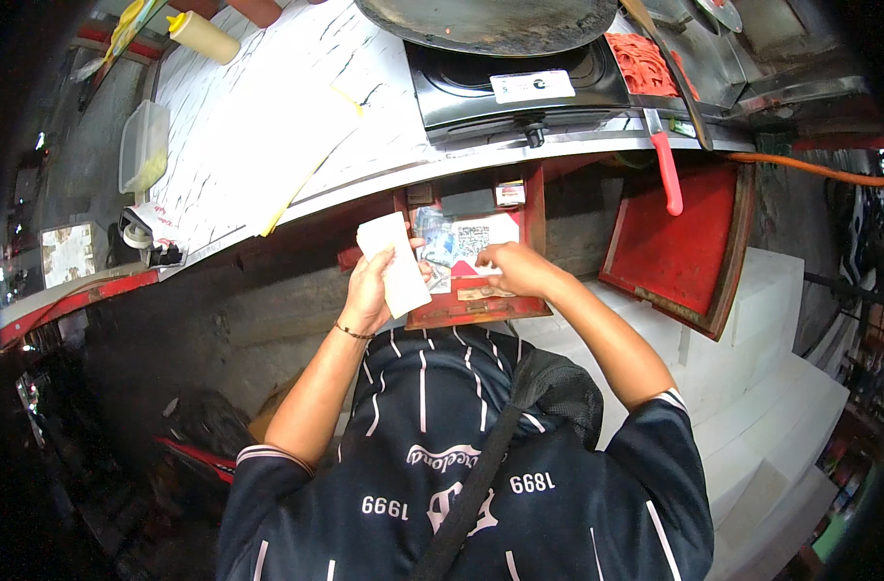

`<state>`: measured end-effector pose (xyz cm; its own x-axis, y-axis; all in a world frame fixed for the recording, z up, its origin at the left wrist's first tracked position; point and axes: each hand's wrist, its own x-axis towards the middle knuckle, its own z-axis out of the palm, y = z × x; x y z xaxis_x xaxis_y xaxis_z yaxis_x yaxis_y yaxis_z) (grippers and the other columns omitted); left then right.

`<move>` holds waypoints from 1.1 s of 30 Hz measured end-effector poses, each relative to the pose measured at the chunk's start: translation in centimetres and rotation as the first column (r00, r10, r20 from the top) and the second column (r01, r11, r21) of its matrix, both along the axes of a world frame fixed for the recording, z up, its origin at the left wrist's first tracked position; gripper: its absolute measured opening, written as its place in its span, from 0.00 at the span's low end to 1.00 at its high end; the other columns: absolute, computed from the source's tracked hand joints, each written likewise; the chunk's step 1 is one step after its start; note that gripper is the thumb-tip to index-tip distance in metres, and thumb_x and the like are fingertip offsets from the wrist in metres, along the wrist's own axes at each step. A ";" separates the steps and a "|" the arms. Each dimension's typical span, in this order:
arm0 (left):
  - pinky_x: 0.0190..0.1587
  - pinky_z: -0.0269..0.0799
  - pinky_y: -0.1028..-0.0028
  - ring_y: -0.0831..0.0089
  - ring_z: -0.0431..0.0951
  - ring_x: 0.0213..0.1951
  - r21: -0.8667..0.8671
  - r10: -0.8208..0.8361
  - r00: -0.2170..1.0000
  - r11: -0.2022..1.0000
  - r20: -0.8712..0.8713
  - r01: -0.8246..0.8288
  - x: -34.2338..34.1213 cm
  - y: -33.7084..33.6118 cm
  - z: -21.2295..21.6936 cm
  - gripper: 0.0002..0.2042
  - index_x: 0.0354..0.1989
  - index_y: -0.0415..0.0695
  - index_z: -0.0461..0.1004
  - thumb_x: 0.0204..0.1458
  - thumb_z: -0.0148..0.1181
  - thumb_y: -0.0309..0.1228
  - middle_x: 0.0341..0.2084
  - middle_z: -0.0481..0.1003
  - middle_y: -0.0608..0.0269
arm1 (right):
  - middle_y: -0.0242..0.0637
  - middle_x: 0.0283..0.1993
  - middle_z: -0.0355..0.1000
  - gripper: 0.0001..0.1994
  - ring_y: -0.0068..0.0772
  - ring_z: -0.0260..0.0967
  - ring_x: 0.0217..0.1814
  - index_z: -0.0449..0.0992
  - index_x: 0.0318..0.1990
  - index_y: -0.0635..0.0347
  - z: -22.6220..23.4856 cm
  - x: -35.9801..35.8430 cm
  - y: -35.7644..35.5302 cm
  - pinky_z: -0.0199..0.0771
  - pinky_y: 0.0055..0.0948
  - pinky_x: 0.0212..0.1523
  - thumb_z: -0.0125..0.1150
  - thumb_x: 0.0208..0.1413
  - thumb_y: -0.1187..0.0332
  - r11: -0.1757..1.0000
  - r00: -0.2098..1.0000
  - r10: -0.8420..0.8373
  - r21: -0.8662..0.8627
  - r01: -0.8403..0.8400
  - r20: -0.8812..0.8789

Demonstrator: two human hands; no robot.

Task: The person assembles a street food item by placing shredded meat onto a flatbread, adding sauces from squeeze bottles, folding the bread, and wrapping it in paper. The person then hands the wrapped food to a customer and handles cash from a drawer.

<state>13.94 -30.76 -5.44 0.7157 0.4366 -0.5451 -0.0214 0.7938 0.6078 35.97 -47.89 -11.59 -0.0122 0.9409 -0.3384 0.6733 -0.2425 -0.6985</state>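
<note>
My left hand [369,288] is closed round a flat, oblong white paper packet [393,266], held tilted over the left side of an open red drawer [480,311]. Inside the drawer my right hand [515,268] has its fingers bent and drawn together; whatever is between them is too small to make out. Just under that hand lies a brownish banknote [485,293] along the drawer's front. Bluish banknotes [439,242] and a card with a square printed code [474,238] lie farther back in the drawer, beside a small box [511,193].
Above the drawer is a white marbled counter [258,116] with a black gas stove [514,97] and large dark pan [490,24]. A red-handled knife [666,169] juts over the counter edge. A red cabinet door [682,242] hangs open on the right. A squeeze bottle [204,37] and plastic tub [145,145] are left.
</note>
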 end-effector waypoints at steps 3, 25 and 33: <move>0.47 0.82 0.61 0.61 0.83 0.41 0.033 -0.040 0.999 0.999 0.001 0.040 -0.9 0.2 0.0 0.22 0.66 0.36 0.62 0.67 0.43 0.33 0.47 0.79 0.45 | 0.54 0.45 0.79 0.16 0.55 0.77 0.50 0.81 0.46 0.63 -2.8 -0.9 0.6 0.77 0.47 0.52 0.66 0.50 0.69 0.901 0.942 0.319 -0.340 -0.269 0.101; 0.57 0.73 0.71 0.73 0.78 0.48 0.534 -0.382 0.911 0.743 -0.157 0.403 2.6 1.0 1.9 0.23 0.56 0.35 0.73 0.51 0.71 0.24 0.49 0.78 0.59 | 0.46 0.35 0.80 0.13 0.35 0.80 0.37 0.78 0.44 0.66 8.1 1.2 -0.1 0.77 0.33 0.42 0.67 0.51 0.75 0.930 0.814 -0.344 -0.051 0.363 -0.468; 0.54 0.73 0.73 0.78 0.77 0.47 0.448 -0.485 0.869 0.759 -0.096 0.473 2.2 3.0 1.7 0.27 0.59 0.37 0.69 0.51 0.72 0.25 0.45 0.78 0.65 | 0.43 0.36 0.78 0.06 0.45 0.78 0.40 0.80 0.38 0.63 11.6 1.2 0.8 0.77 0.37 0.42 0.67 0.52 0.78 0.909 0.973 -0.125 0.371 0.190 -0.193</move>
<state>16.10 -27.79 -3.72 0.9073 0.2211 -0.3577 0.2691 0.3483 0.8979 37.14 -47.13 0.05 0.1233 0.9914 0.0437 0.5188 -0.0269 -0.8545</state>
